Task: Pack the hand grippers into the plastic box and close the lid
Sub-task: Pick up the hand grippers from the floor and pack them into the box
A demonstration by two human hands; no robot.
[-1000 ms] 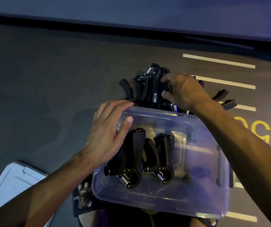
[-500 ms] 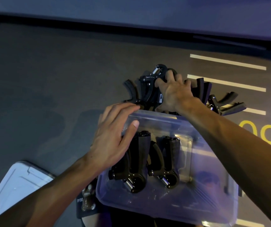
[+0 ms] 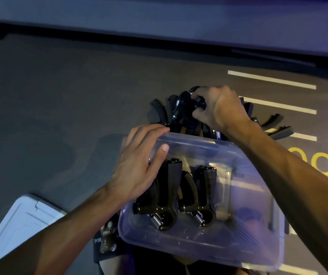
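The clear plastic box (image 3: pixel 248 195) sits low in the view, close to the person's body, on the dark floor (image 3: pixel 60 116); two hand grippers (image 3: pixel 165 195) already lie side by side in its left half, springs toward the near wall; the rest of the box looks bare. The left hand (image 3: pixel 139 165) lies flat on the far left corner of the box, fingers together over the rim and thumb inside, steadying it. The right hand (image 3: pixel 218 110) reaches past the far wall into the heap of loose grippers (image 3: pixel 181 112) just beyond the box; its fingers are curled round the top of one gripper, closed on it, though exactly how many it has hold of I cannot tell. More handles (image 3: pixel 274 124) stick out to the right of that wrist. The white lid (image 3: pixel 20 221) lies apart at lower left.

To do this step well, I judge it best to lift the gripper clear of the tangle before swinging it over, since handles and springs can snag on their neighbours; then lay it beside the two packed ones, in the same direction, so that the row stays flat and the lid can shut; the left hand should keep the box from sliding.

As for writing: large yellow painted characters (image 3: pixel 323 165) show on the floor at right, partly hidden by the arm and not clearly readable; a dark item (image 3: pixel 99 240) by the box's near left corner bears letters that seem to read "BEA", upside down.
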